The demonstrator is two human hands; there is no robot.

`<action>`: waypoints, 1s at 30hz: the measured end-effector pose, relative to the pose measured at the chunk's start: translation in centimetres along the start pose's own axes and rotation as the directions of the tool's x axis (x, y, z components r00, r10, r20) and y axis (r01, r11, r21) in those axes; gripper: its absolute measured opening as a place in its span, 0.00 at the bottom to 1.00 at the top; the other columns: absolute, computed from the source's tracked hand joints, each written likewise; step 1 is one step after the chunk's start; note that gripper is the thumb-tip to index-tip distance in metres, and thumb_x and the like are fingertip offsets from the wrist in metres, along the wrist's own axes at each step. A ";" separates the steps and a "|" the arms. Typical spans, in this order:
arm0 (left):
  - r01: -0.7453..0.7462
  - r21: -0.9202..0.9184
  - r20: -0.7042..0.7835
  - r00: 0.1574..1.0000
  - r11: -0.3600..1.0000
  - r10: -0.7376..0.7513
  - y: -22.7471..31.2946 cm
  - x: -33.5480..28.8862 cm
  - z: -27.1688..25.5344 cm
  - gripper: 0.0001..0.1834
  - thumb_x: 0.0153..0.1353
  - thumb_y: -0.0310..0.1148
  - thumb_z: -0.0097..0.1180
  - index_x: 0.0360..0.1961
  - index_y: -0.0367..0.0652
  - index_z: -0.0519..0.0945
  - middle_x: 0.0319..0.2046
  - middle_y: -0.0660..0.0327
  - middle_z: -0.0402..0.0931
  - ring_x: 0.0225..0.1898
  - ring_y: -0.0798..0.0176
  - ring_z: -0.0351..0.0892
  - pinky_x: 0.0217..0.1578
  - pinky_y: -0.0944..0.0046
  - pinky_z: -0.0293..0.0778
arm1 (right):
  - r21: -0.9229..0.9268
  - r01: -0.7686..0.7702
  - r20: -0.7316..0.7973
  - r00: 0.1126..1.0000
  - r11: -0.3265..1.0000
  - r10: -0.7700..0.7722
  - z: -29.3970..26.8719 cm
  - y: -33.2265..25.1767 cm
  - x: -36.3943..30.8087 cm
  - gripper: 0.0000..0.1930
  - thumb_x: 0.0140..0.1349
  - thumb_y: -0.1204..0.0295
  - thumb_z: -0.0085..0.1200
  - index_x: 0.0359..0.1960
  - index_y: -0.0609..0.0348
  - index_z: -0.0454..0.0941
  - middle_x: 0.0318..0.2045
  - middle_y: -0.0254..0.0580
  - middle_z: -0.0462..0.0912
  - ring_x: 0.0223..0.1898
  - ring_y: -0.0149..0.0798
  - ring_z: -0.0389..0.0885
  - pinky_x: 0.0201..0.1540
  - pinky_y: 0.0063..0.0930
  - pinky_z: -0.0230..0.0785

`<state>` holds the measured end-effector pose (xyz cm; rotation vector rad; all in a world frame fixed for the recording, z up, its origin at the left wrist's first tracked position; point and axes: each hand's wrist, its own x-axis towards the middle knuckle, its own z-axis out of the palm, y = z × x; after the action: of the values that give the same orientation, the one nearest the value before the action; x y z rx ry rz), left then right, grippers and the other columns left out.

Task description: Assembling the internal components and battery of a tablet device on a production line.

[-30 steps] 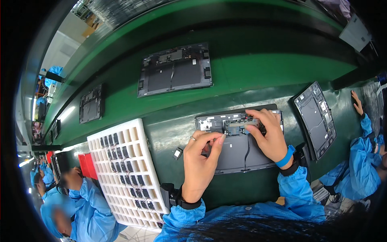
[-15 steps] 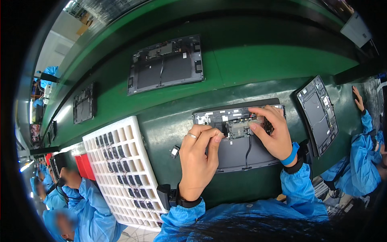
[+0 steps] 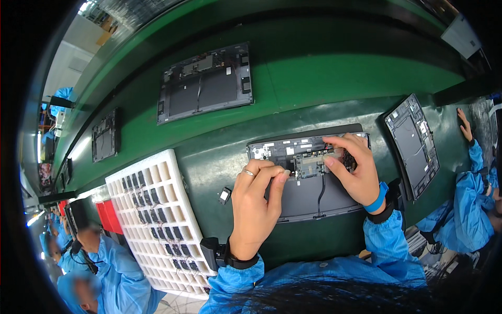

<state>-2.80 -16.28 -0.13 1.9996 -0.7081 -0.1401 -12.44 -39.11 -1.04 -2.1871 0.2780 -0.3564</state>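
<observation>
An opened black device casing point(image 3: 298, 204), like a tablet or laptop shell, lies before me with its inside facing up. A grey-covered circuit board point(image 3: 310, 167) sits at its upper middle, and a black cable point(image 3: 322, 191) runs down from it. My left hand point(image 3: 255, 209) pinches thumb and forefinger together just left of the board; whatever is between the fingertips is too small to make out. Over the board's right side rests my right hand point(image 3: 358, 175), thumb on the board and forefinger stretched toward the upper edge, the two apart. Its palm side is hidden.
A white foam tray point(image 3: 180, 209) with several small black wired parts stands left. A small black part point(image 3: 225, 195) lies between it and my left hand. Another opened casing point(image 3: 413, 146) leans right; more casings point(image 3: 206, 83) lie on the green belt beyond. Co-workers point(image 3: 112, 267) sit on both sides.
The casings on the far green belt have shifted left. The co-worker at the left has lowered a hand. My two hands stay nearly in place on the device.
</observation>
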 end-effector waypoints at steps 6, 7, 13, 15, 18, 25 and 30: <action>-0.038 0.048 -0.014 0.999 0.998 0.039 -0.7 -0.3 0.0 0.02 0.69 0.22 0.68 0.41 0.37 0.87 0.41 0.56 0.80 0.40 0.55 0.82 0.43 0.59 0.78 | -0.021 0.011 0.006 1.000 1.000 -0.011 0.0 -0.1 0.0 0.18 0.66 0.68 0.70 0.56 0.55 0.87 0.31 0.36 0.76 0.37 0.40 0.75 0.53 0.37 0.60; -0.038 0.069 -0.028 0.999 0.997 0.040 -0.7 -0.3 0.1 0.03 0.68 0.22 0.68 0.41 0.38 0.87 0.41 0.56 0.80 0.42 0.54 0.82 0.44 0.59 0.78 | -0.021 0.010 0.006 1.000 1.000 -0.010 0.0 -0.1 0.0 0.18 0.66 0.68 0.70 0.56 0.55 0.87 0.31 0.36 0.76 0.37 0.40 0.75 0.53 0.37 0.60; -0.130 0.185 -0.063 0.988 0.974 0.144 -0.5 -0.5 0.6 0.06 0.64 0.22 0.70 0.40 0.42 0.88 0.41 0.59 0.81 0.41 0.53 0.79 0.45 0.56 0.74 | -0.021 0.010 0.002 1.000 1.000 -0.010 0.0 -0.1 0.0 0.18 0.66 0.68 0.70 0.57 0.55 0.87 0.31 0.37 0.75 0.38 0.41 0.75 0.54 0.37 0.60; -0.163 0.221 -0.067 0.981 0.961 0.182 -0.9 -0.5 0.8 0.08 0.62 0.24 0.72 0.41 0.45 0.88 0.41 0.62 0.81 0.40 0.55 0.80 0.42 0.56 0.71 | -0.012 0.014 -0.001 1.000 1.000 -0.014 0.0 0.0 0.0 0.18 0.66 0.68 0.69 0.57 0.55 0.87 0.32 0.37 0.76 0.38 0.41 0.74 0.55 0.37 0.60; -0.212 0.290 -0.063 0.969 0.933 0.240 -1.2 -0.4 0.8 0.10 0.59 0.26 0.73 0.42 0.48 0.87 0.42 0.65 0.81 0.39 0.57 0.80 0.40 0.56 0.68 | 0.006 -0.007 0.015 1.000 1.000 0.007 -0.1 0.1 0.0 0.18 0.67 0.67 0.69 0.57 0.55 0.87 0.32 0.37 0.76 0.38 0.41 0.74 0.54 0.37 0.60; -0.261 0.349 -0.038 0.956 0.900 0.292 -0.5 0.1 0.7 0.09 0.57 0.24 0.74 0.39 0.46 0.89 0.39 0.64 0.82 0.36 0.56 0.78 0.40 0.56 0.68 | 0.014 -0.018 0.024 1.000 1.000 0.018 -0.2 0.1 0.0 0.18 0.67 0.67 0.69 0.57 0.56 0.87 0.32 0.37 0.75 0.38 0.40 0.73 0.53 0.37 0.59; -0.289 0.386 -0.017 0.947 0.876 0.320 -0.4 0.2 0.6 0.10 0.57 0.25 0.74 0.40 0.47 0.89 0.40 0.65 0.82 0.38 0.57 0.78 0.41 0.56 0.68 | 0.000 -0.011 0.036 0.999 1.000 0.011 -0.3 0.1 0.1 0.19 0.67 0.67 0.69 0.58 0.56 0.87 0.32 0.38 0.76 0.38 0.41 0.73 0.53 0.37 0.59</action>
<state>-2.66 -16.71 -0.73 2.2086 -1.0509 0.2865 -12.47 -39.40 -0.96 -2.1885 0.2699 -0.3112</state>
